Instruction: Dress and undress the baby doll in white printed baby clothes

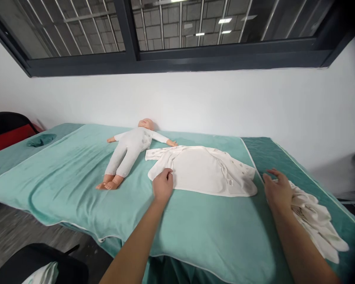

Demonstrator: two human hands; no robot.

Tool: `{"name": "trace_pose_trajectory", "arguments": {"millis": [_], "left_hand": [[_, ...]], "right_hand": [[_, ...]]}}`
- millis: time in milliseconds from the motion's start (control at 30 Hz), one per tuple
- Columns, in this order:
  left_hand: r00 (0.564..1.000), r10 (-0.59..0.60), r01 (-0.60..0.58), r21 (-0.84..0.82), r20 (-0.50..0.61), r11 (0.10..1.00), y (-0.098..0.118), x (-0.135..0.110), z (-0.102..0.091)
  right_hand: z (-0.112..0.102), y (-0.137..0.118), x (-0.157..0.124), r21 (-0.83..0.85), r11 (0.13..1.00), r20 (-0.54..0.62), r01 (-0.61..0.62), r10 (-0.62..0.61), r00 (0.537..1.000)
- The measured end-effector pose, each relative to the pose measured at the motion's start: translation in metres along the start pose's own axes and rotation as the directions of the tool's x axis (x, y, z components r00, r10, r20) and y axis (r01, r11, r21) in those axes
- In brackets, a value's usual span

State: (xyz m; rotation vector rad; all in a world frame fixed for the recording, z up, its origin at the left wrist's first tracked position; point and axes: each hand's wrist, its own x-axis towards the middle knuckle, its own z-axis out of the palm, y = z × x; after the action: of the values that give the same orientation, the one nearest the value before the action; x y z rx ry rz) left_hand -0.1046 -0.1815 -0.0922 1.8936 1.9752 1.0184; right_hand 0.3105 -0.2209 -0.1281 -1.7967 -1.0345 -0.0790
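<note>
A white baby top (pixel 201 169) lies spread open on the green bed cover, one sleeve to each side. My left hand (pixel 163 184) is closed at its lower left edge, with the fingers curled on the fabric. Over on the right, my right hand (pixel 278 191) has its thumb and fingers apart and holds nothing visible. Right beside that hand is a crumpled heap of white baby clothes (pixel 316 221), partly hidden by the hand and forearm. A baby doll (pixel 133 148) in a white suit lies on its back left of the top, its hand close to the top's upper edge.
The green cover (pixel 77 173) drapes over the bed's front edge. Behind it stand a white wall (pixel 177 98) and a dark-framed window (pixel 177 61). A black and red object (pixel 10 132) is at far left. A black chair (pixel 38 260) stands at lower left.
</note>
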Motion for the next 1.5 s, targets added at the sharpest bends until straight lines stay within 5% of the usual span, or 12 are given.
{"name": "trace_pose_trajectory", "arguments": {"millis": [267, 600, 733, 800, 867, 967, 1033, 1500], "left_hand": [[1.000, -0.003, 0.003, -0.018, 0.000, 1.000, 0.000, 0.000, 0.000], [1.000, 0.009, -0.009, -0.002, -0.014, 1.000, 0.000, 0.001, 0.000], [1.000, 0.004, -0.004, -0.013, -0.024, 1.000, 0.000, 0.002, 0.001], [0.999, 0.016, -0.016, -0.012, -0.035, 1.000, -0.001, 0.002, 0.002], [0.999, 0.023, -0.023, -0.009, -0.043, 1.000, -0.001, 0.002, 0.003], [0.998, 0.034, -0.034, -0.006, -0.051, 0.999, -0.002, 0.001, 0.004], [0.997, 0.042, -0.043, -0.005, -0.059, 0.999, -0.002, 0.000, 0.004], [0.996, 0.067, -0.065, 0.032, -0.064, 0.997, 0.004, -0.004, 0.000]], "right_hand": [[0.007, -0.011, -0.017, -0.229, 0.949, 0.256, 0.215, -0.155, 0.954], [0.001, -0.025, -0.027, -0.351, 0.919, 0.253, 0.181, -0.093, 0.963], [-0.002, -0.037, -0.032, -0.276, 0.909, 0.173, 0.312, -0.272, 0.947], [-0.006, -0.048, -0.040, -0.175, 0.876, 0.181, 0.449, -0.419, 0.890], [-0.010, -0.061, -0.052, -0.060, 0.815, 0.312, 0.577, -0.534, 0.786], [-0.014, -0.080, -0.070, 0.057, 0.737, 0.525, 0.673, -0.596, 0.608], [-0.015, -0.088, -0.078, 0.072, 0.724, 0.573, 0.686, -0.593, 0.566], [-0.012, -0.089, -0.079, -0.003, 0.742, 0.580, 0.670, -0.545, 0.606]]}}
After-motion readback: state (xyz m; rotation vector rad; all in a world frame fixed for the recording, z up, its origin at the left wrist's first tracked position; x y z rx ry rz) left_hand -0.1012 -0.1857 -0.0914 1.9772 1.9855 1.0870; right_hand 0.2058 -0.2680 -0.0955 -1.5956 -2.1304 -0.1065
